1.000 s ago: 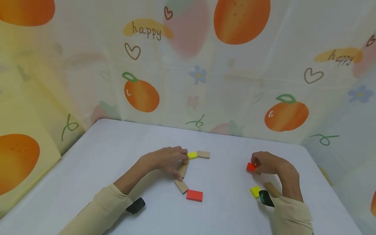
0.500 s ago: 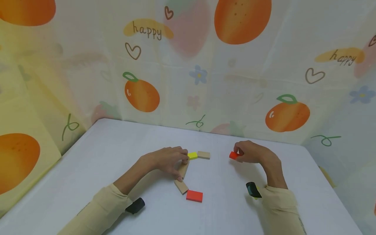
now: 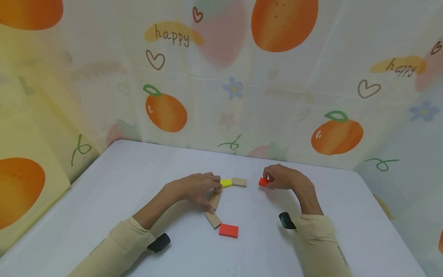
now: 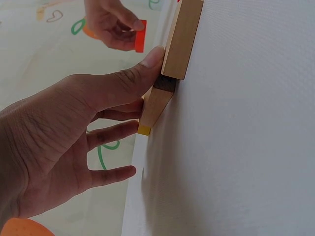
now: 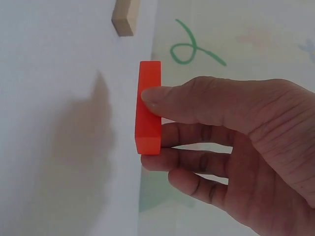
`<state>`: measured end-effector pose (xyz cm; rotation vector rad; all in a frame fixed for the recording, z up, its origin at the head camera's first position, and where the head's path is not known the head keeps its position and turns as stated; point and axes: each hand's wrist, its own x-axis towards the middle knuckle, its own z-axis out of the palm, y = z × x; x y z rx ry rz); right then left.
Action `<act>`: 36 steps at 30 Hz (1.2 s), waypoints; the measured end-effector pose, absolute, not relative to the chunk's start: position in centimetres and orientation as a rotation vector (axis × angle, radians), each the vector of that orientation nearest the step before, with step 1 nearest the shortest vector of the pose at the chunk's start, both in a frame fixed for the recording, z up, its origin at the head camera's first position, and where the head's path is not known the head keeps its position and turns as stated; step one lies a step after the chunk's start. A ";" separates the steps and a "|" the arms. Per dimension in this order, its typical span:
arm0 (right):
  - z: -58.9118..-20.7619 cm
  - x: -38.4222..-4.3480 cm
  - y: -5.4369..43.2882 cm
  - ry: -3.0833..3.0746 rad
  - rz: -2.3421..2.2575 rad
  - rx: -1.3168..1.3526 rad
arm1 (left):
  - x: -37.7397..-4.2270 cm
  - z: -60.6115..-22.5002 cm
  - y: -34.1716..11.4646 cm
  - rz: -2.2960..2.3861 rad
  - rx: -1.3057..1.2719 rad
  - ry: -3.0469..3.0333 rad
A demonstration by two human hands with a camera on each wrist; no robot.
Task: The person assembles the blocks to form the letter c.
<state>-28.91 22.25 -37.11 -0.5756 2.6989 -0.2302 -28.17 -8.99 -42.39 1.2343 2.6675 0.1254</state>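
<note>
My right hand (image 3: 282,177) pinches a red block (image 5: 148,108) between thumb and fingers. In the right wrist view, the block is held over the white tabletop with its shadow to the left. My left hand (image 3: 199,190) rests against a row of blocks, its fingers nearly straight. Its thumb touches where a plain wooden block (image 3: 216,199) meets another wooden block (image 4: 181,42); other fingertips reach the yellow block (image 3: 226,183). Beyond the yellow one lies a further wooden block (image 3: 239,182). At the near end of the curved row lies another red block (image 3: 228,231).
The blocks lie on a white-covered table (image 3: 256,246). A fruit-printed cloth (image 3: 207,96) hangs behind the table. Black wrist cameras sit under both sleeves, and the right one (image 3: 287,221) nearly covers a yellow block.
My right hand has carried the red block leftward and slightly away, toward the far end of the row. My left hand has stayed in place.
</note>
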 end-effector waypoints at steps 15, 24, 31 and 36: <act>-39.0 -29.9 18.7 2.696 -0.146 -0.486 | -27.9 -41.9 -9.1 0.123 1.268 2.669; -39.8 -30.0 18.3 2.738 -0.126 -0.479 | -28.0 -41.9 -8.9 0.130 1.268 2.662; -39.7 -29.7 18.5 2.744 -0.152 -0.455 | -28.0 -42.0 -8.8 0.116 1.242 2.663; -39.8 -29.6 18.4 2.744 -0.146 -0.489 | -27.9 -42.1 -8.9 0.123 1.258 2.664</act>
